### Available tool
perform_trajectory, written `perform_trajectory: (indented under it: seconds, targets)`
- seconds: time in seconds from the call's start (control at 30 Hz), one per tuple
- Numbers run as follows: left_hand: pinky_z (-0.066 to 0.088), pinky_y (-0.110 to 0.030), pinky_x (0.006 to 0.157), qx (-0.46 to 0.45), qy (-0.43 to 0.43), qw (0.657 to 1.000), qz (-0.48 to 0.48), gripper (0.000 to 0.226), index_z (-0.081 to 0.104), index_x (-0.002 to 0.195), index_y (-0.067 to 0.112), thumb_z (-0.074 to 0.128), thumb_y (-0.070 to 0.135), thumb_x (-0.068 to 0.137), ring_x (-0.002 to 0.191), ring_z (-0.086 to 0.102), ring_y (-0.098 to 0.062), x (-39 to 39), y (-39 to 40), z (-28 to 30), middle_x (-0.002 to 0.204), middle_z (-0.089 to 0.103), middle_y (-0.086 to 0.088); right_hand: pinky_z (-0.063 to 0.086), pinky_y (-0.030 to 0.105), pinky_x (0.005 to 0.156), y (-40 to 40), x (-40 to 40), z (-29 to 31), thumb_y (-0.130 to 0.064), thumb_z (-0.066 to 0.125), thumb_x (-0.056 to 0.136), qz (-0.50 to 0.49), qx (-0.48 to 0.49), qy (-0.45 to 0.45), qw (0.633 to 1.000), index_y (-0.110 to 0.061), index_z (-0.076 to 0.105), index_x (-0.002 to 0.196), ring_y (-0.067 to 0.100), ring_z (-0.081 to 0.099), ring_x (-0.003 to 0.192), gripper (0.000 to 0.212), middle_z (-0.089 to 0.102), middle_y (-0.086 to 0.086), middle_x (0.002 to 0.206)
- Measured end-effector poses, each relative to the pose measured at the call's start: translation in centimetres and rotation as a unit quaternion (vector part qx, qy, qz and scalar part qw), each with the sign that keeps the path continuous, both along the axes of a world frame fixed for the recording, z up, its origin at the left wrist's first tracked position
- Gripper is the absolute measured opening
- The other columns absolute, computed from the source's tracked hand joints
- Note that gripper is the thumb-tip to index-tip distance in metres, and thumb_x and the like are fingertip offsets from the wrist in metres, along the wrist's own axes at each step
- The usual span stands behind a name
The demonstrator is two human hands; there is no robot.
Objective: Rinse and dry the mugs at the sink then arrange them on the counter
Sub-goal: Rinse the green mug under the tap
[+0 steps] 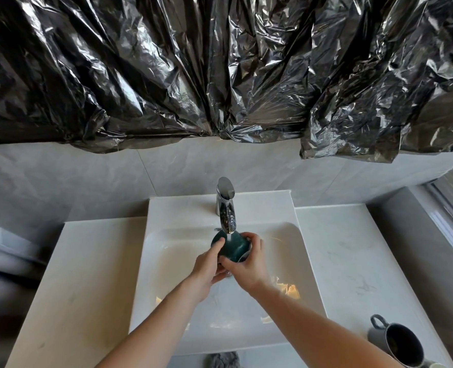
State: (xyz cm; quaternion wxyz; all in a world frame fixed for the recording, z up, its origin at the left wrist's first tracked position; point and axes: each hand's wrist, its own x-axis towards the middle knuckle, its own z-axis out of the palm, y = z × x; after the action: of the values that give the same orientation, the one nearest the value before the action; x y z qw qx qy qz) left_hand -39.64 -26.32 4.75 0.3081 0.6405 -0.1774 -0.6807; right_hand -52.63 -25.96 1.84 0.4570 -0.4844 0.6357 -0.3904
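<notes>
A: While black plastic [220,70] drapes the wall, the white sink [286,261] fills centre stage, counter [352,261] on both sides.

B: And over the basin, one green mug [233,247] under the tap [226,208], water running onto it!

A: Left hand [206,269] curls round its left side, right hand [248,264] wraps the right. Both fingers closed on it.

B: It's tipped over, base up and away, mouth down toward the person.

A: Count: two mugs. One grey mug [397,341] upright on the right counter, handle pointing away.
</notes>
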Motion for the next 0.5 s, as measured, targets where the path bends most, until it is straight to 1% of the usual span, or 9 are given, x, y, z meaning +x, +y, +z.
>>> perform_trajectory:
  seconds: [0.07,0.13,0.2,0.27,0.3,0.37,0.4,0.43,0.5]
  targets:
    - [0.062,-0.036,0.089,0.009,0.027,1.000,0.007,0.041,0.074,0.116,0.012,0.060,0.047,0.101,0.104,0.076,-0.023,-0.5,-0.1,-0.2,0.102,0.082,-0.008,0.055,0.014,0.087,0.1,-0.1,0.0,-0.024,0.094,0.061,0.024,-0.014,0.027,0.999,-0.028,0.047,0.126,-0.001,0.055,0.109,0.081,0.042,-0.014,0.123]
    - [0.062,-0.035,0.086,0.019,0.037,0.999,0.013,0.044,0.073,0.118,0.014,0.065,0.051,0.097,0.103,0.077,-0.021,-0.9,-0.1,-0.5,0.103,0.082,-0.006,0.054,0.019,0.094,0.2,0.1,-0.2,-0.025,0.093,0.057,0.043,-0.015,0.041,0.998,-0.029,0.048,0.128,0.000,0.053,0.114,0.084,0.040,-0.017,0.124]
    - [0.062,-0.035,0.083,0.023,0.040,0.999,0.014,0.050,0.073,0.117,0.015,0.071,0.058,0.091,0.102,0.077,-0.020,-1.3,-0.2,-0.9,0.104,0.082,-0.004,0.053,0.020,0.097,0.3,0.0,-0.4,-0.022,0.092,0.057,0.054,-0.014,0.037,0.998,-0.030,0.050,0.128,0.001,0.053,0.116,0.082,0.040,-0.018,0.125]
    - [0.062,-0.034,0.079,0.022,0.027,0.999,0.022,0.052,0.073,0.114,0.015,0.074,0.060,0.088,0.099,0.077,-0.020,-1.4,-0.3,-0.9,0.102,0.082,-0.005,0.054,0.019,0.095,0.4,-0.2,-0.4,-0.020,0.090,0.060,0.058,-0.017,0.024,0.998,-0.030,0.052,0.127,0.001,0.055,0.117,0.078,0.043,-0.017,0.127]
    - [0.063,-0.035,0.080,0.023,0.024,0.999,0.029,0.052,0.074,0.112,0.015,0.074,0.060,0.087,0.098,0.078,-0.021,-1.4,-0.3,-1.0,0.102,0.082,-0.007,0.055,0.020,0.094,0.5,-0.3,-0.4,-0.018,0.088,0.063,0.053,-0.014,0.004,0.999,-0.030,0.052,0.127,0.002,0.056,0.118,0.075,0.045,-0.015,0.128]
    - [0.064,-0.041,0.089,0.023,0.035,0.998,0.043,0.051,0.075,0.112,0.014,0.076,0.058,0.085,0.102,0.077,-0.024,-1.0,-0.4,-1.4,0.102,0.082,-0.010,0.057,0.019,0.087,0.6,-0.5,-0.4,-0.011,0.081,0.075,0.016,0.005,-0.054,0.998,-0.028,0.052,0.131,0.004,0.058,0.119,0.066,0.050,-0.009,0.132]
    - [0.064,-0.045,0.092,0.020,0.043,0.998,0.050,0.050,0.075,0.113,0.014,0.076,0.055,0.085,0.104,0.076,-0.026,-0.7,-0.4,-1.3,0.103,0.081,-0.012,0.057,0.016,0.083,0.6,-0.5,-0.2,-0.010,0.076,0.082,-0.008,0.017,-0.079,0.997,-0.026,0.052,0.134,0.005,0.059,0.118,0.059,0.052,-0.006,0.133]
    - [0.063,-0.047,0.093,0.018,0.049,0.997,0.055,0.048,0.075,0.114,0.014,0.075,0.053,0.086,0.106,0.076,-0.027,-0.6,-0.4,-1.4,0.104,0.081,-0.013,0.056,0.015,0.079,0.6,-0.6,0.0,-0.017,0.073,0.087,-0.029,0.034,-0.098,0.994,-0.025,0.053,0.134,0.007,0.062,0.116,0.052,0.056,-0.003,0.134]
    - [0.063,-0.050,0.093,0.011,0.036,0.998,0.055,0.046,0.074,0.114,0.012,0.071,0.051,0.089,0.105,0.076,-0.028,-0.7,-0.3,-1.5,0.103,0.081,-0.013,0.058,0.022,0.081,0.5,-0.7,0.3,-0.034,0.067,0.093,-0.045,0.106,-0.138,0.984,-0.025,0.061,0.128,0.013,0.068,0.109,0.037,0.065,0.004,0.130]
